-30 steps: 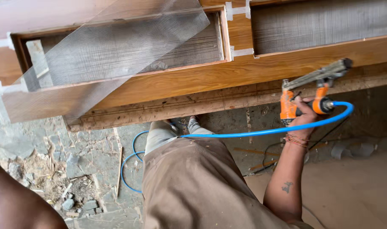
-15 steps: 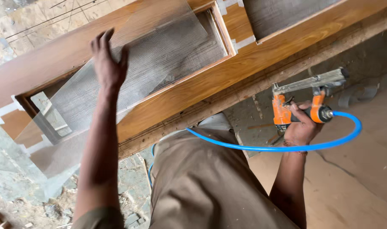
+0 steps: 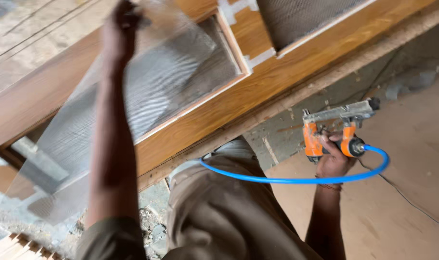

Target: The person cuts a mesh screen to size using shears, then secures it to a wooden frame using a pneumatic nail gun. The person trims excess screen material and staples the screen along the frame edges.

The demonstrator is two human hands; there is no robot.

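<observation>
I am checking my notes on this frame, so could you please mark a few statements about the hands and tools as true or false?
1. The right hand holds an orange and grey nail gun. True.
2. A red hose runs from the nail gun. False: the hose is blue.
3. The left hand is raised at the glass sheet over the wooden frame. True.
4. The nail gun is pressed against the wooden frame. False: it is held apart from it, over the floor.
5. Both hands grip the nail gun. False: only the right does.
</observation>
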